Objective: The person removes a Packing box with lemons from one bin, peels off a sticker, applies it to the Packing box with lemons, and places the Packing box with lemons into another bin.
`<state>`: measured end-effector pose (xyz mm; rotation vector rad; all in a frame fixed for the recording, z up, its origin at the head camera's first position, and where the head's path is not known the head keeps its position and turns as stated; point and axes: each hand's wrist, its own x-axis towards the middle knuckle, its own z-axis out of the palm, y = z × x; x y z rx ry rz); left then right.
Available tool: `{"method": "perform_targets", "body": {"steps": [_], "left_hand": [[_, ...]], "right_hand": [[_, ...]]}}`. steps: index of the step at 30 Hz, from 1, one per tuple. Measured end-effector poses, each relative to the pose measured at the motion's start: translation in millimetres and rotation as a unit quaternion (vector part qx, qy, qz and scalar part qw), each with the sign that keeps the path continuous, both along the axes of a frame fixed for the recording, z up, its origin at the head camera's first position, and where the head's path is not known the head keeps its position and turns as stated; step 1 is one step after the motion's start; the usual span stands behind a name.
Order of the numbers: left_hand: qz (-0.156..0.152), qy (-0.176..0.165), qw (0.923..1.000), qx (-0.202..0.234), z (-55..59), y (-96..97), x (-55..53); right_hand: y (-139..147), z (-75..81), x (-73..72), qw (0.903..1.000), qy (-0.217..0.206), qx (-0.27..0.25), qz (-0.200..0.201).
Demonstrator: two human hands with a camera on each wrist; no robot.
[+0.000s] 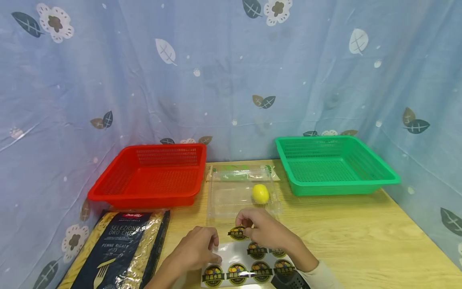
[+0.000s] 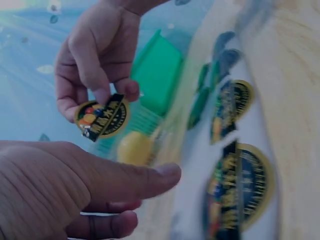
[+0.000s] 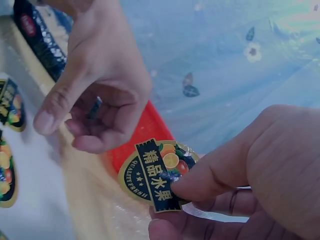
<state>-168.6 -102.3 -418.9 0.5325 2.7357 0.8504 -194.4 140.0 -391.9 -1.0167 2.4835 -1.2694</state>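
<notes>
A loose round fruit sticker (image 1: 236, 233), black and gold, is pinched between the thumb and fingers of my right hand (image 1: 268, 229). Its printed face shows clearly in the right wrist view, where the sticker (image 3: 156, 175) is off the sheet. Below lies a white sticker sheet (image 1: 231, 249) bearing several more of these labels. My left hand (image 1: 196, 248) is over the sheet's left edge, thumb and fingers loosely bent and apart, holding nothing. Beyond the hands sits a clear plastic box (image 1: 231, 196) with a yellow lemon-like fruit (image 1: 260, 194) at its right side.
A red basket (image 1: 164, 196) stands back left and a green basket (image 1: 339, 188) back right. At the front left lies a bag of penne pasta (image 1: 120, 249). A pale green-and-white packet (image 1: 242, 173) is behind the box. A patterned blue curtain (image 1: 223, 80) surrounds the wooden table (image 1: 361, 241).
</notes>
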Motion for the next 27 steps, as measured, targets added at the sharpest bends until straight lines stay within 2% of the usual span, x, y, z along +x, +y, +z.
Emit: {"method": "perform_targets", "body": {"steps": [4, 7, 11, 14, 17, 20, 27], "left_hand": [[0.001, 0.024, 0.9997, 0.007, 12.3, 2.8, -3.0], [0.008, 0.051, 0.9980, 0.035, 20.5, 4.8, -4.8], [0.018, 0.103, 0.9907, 0.087, 28.8, 10.1, -8.3], [0.015, 0.129, 0.9834, 0.127, 32.7, 15.1, -11.5], [0.008, 0.137, 0.9790, 0.151, 35.8, 18.9, -14.1], [0.007, 0.130, 0.9776, 0.166, 38.0, 21.6, -16.2], [0.022, 0.112, 0.9722, 0.205, 41.4, 28.2, -18.7]], "right_hand": [[4, 5.5, -1.0, 0.9998, -0.002, -0.015, -0.011], [7, 9.4, -3.0, 0.9993, -0.008, -0.031, -0.017], [11, 14.1, -6.6, 0.9983, 0.000, -0.052, -0.026], [13, 17.0, -8.2, 0.9971, 0.012, -0.068, -0.032], [14, 18.4, -9.5, 0.9958, 0.020, -0.080, -0.040], [13, 19.6, -10.5, 0.9944, 0.023, -0.090, -0.051], [10, 23.3, -13.1, 0.9904, 0.027, -0.115, -0.071]]}}
